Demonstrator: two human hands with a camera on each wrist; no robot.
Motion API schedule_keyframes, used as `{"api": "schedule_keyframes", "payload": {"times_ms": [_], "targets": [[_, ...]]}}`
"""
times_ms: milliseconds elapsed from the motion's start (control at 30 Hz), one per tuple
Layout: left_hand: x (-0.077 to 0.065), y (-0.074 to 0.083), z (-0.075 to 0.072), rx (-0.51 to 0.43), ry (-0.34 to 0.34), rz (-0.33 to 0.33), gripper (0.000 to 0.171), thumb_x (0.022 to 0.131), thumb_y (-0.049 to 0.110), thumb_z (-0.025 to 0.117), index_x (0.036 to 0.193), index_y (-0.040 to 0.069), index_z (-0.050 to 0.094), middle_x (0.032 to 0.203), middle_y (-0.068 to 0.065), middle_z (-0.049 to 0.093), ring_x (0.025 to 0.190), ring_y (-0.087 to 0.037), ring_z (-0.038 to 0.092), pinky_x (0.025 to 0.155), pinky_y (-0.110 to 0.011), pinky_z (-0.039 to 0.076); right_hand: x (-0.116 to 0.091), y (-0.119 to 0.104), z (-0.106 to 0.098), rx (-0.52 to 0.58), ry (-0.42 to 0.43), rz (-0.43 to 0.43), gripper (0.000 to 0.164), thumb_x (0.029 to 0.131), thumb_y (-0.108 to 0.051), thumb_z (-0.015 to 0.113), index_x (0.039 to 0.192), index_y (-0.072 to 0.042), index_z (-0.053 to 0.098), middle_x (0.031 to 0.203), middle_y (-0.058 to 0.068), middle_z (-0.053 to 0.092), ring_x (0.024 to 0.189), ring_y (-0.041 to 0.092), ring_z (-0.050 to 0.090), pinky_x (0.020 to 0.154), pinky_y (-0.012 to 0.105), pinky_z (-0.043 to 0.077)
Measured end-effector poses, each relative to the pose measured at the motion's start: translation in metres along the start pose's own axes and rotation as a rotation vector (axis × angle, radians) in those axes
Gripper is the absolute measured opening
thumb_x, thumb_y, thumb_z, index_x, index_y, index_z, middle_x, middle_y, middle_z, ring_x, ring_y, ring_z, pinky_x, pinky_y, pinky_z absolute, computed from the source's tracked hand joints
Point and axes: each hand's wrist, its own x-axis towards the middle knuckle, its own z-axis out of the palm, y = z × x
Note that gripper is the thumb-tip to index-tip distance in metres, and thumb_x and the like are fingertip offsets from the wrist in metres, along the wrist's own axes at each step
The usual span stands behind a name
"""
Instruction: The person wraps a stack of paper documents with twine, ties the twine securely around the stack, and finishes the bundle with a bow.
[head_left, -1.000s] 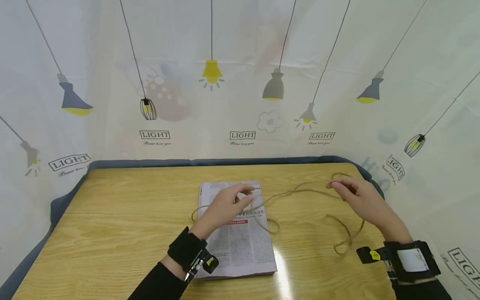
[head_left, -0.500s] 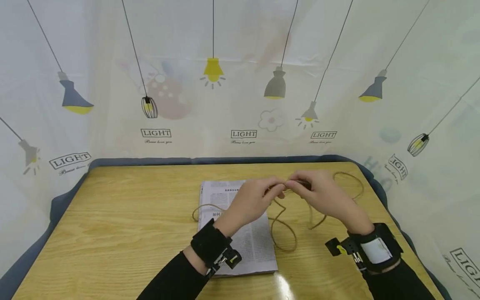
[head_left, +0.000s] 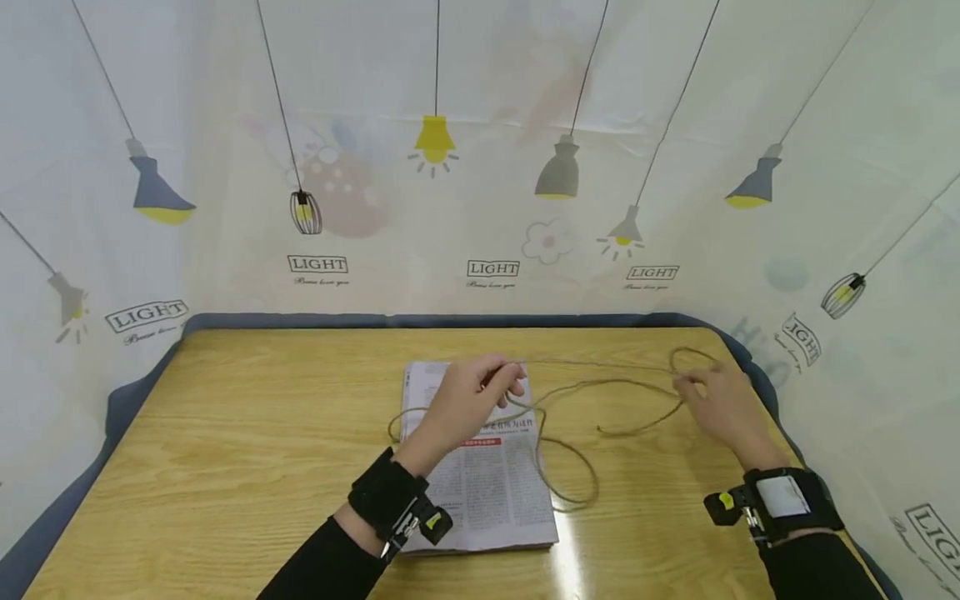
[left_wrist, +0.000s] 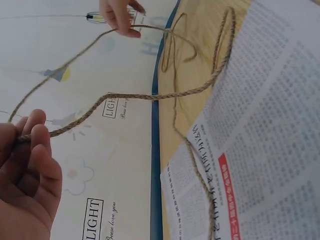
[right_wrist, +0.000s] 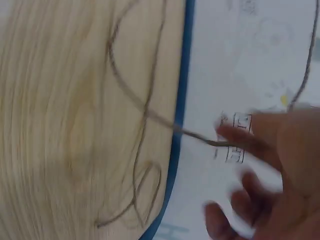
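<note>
A stack of newspaper (head_left: 498, 500) lies on the wooden table, with a length of brown twine (left_wrist: 130, 96) running across it. Above the stack's upper part, my left hand (head_left: 459, 407) pinches the twine between thumb and fingers; a strand hangs from there toward the paper in the left wrist view. Far to the right, my right hand (head_left: 729, 412) holds another stretch of the twine at its fingertips, blurred in the right wrist view. One strand spans the two hands. A loop sticks out past the stack's left edge.
Loose twine curls on the table (head_left: 262, 467) right of the stack and near the back right corner. A pale curtain (head_left: 420, 275) printed with lamps hangs behind the table, its dark blue border (head_left: 337, 321) along the back edge.
My hands came together right of the stack half a second ago. Now they are apart again, the right hand drawn rightward along the twine and the left back over the newspaper.
</note>
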Motion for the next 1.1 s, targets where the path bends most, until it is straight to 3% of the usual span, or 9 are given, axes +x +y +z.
{"api": "schedule_keyframes", "payload": {"times_ms": [100,200,400,467,533,633,733,900,1100], "targets": [[-0.004,-0.003,0.005,0.014,-0.074,0.003,0.023,0.102,0.032,0.046,0.103,0.023,0.067,0.087,0.004,0.068,0.072,-0.008,0.06,0.064,-0.032,0.052,0.0,0.008,-0.008,0.021,0.097,0.122,0.059,0.105,-0.04,0.023,0.118,0.004,0.059,0.08,0.025,0.058,0.062,0.034,0.051,0.053,0.045,0.043],[-0.007,-0.006,0.01,0.031,-0.148,-0.002,0.021,0.101,0.033,0.048,0.101,0.027,0.068,0.087,0.008,0.066,0.074,-0.008,0.06,0.063,-0.03,0.052,0.004,-0.005,-0.022,0.301,0.106,0.14,0.051,0.105,-0.036,0.024,0.128,0.0,0.053,0.088,0.01,0.059,0.061,0.016,0.053,0.055,0.031,0.047],[-0.009,-0.01,0.018,0.117,-0.256,-0.003,0.022,0.1,0.031,0.05,0.106,0.022,0.069,0.093,0.006,0.066,0.075,-0.009,0.061,0.064,-0.025,0.05,0.025,-0.042,-0.048,1.143,-0.023,-0.159,0.04,0.104,-0.007,0.029,0.143,0.001,0.036,0.119,0.003,0.06,0.105,0.014,0.06,0.088,0.023,0.05],[-0.011,-0.012,0.018,0.175,-0.271,0.0,0.023,0.1,0.028,0.052,0.113,0.02,0.068,0.102,0.005,0.068,0.075,-0.007,0.06,0.065,-0.025,0.049,0.032,-0.054,-0.055,1.29,-0.102,-0.242,0.041,0.105,-0.006,0.025,0.144,0.002,0.035,0.123,0.007,0.06,0.111,0.019,0.058,0.092,0.027,0.049],[-0.012,-0.014,0.017,0.234,-0.279,-0.013,0.027,0.099,0.025,0.053,0.122,0.019,0.064,0.117,0.003,0.065,0.079,-0.006,0.058,0.069,-0.025,0.049,0.038,-0.067,-0.061,1.344,-0.155,-0.249,0.041,0.106,-0.012,0.025,0.142,0.003,0.037,0.123,0.01,0.06,0.112,0.023,0.057,0.094,0.031,0.049],[-0.014,-0.017,0.011,0.299,-0.263,-0.059,0.035,0.097,0.019,0.054,0.132,0.02,0.056,0.133,0.002,0.056,0.08,-0.006,0.057,0.067,-0.026,0.049,0.045,-0.083,-0.066,1.244,-0.159,-0.201,0.042,0.106,-0.022,0.032,0.135,0.006,0.043,0.113,0.01,0.062,0.104,0.024,0.059,0.09,0.031,0.051],[-0.017,-0.02,0.0,0.348,-0.208,-0.103,0.039,0.096,0.014,0.054,0.134,0.022,0.054,0.135,0.002,0.053,0.076,-0.008,0.056,0.063,-0.028,0.048,0.052,-0.097,-0.065,1.02,-0.13,-0.156,0.039,0.102,-0.027,0.043,0.128,0.002,0.05,0.102,0.007,0.064,0.09,0.02,0.063,0.079,0.028,0.054],[-0.022,-0.03,-0.02,0.438,-0.068,-0.131,0.028,0.095,0.016,0.056,0.122,0.02,0.061,0.114,0.0,0.061,0.073,-0.009,0.052,0.063,-0.029,0.045,0.064,-0.118,-0.06,0.678,-0.098,-0.177,0.037,0.102,-0.026,0.045,0.137,-0.017,0.047,0.105,0.005,0.067,0.081,0.019,0.062,0.07,0.027,0.051],[-0.032,-0.043,-0.037,0.562,0.01,-0.201,0.017,0.09,0.015,0.061,0.107,0.011,0.065,0.084,0.0,0.058,0.061,-0.014,0.049,0.054,-0.03,0.041,0.08,-0.147,-0.042,0.507,-0.057,-0.152,0.031,0.1,-0.03,0.051,0.124,-0.014,0.061,0.106,0.005,0.07,0.087,0.019,0.06,0.071,0.03,0.047]]}}
